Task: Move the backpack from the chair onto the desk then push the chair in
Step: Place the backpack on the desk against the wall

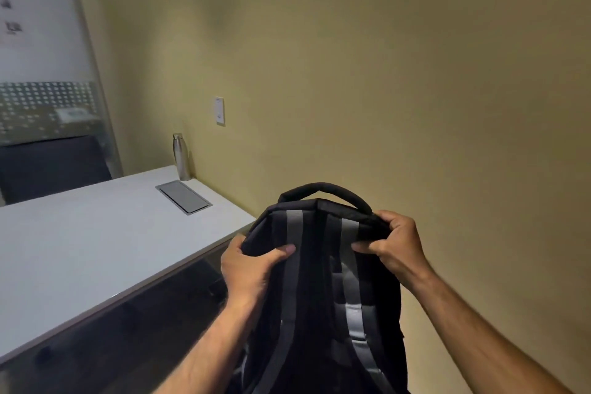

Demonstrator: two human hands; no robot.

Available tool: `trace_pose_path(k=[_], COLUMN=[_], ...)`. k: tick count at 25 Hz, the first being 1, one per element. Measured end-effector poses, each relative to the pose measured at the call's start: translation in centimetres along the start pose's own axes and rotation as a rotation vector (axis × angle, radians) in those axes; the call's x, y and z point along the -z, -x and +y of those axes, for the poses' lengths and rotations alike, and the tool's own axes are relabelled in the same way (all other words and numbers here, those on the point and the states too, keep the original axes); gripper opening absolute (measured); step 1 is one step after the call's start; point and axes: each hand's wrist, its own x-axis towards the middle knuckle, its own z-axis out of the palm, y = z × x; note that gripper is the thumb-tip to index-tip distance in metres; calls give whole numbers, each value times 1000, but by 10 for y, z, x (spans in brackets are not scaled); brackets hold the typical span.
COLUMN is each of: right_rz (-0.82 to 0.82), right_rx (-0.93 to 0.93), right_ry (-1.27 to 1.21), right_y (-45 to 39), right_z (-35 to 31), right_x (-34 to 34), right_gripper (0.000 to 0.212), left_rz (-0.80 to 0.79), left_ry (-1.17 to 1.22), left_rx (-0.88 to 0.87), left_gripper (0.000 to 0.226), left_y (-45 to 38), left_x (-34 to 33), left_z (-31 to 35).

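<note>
Backpack (323, 291) upright between hands; left hand (248, 269), right hand (395, 243) clamp its top corners.

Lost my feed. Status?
Left hand and right hand grip backpack top. Backpack held beside desk. Bottle at desk's far edge.

Dim, yellowish indoor light. The brightest patch is the glare on the glass panel (35, 25) at upper left. The tabletop (96, 249) shows pale. Slight motion blur softens everything; wide-angle bending curves the edges.
</note>
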Motion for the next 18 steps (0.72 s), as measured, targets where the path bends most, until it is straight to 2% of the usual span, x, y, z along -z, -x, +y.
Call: trace_pose_path(k=[10, 18], right_rz=[-161, -237], right_rx=[122, 194], right_ry=[-92, -171], right_y=[-232, -402], right_z=[33, 58], right_x=[-128, -224], right_gripper=[37, 43], left_rz=[200, 318], left_ry=[-69, -126], left_rx=[-113, -152], left_gripper=[59, 74], left_y=[-219, -390], left_x=[-5, -10], left_z=[-4, -5])
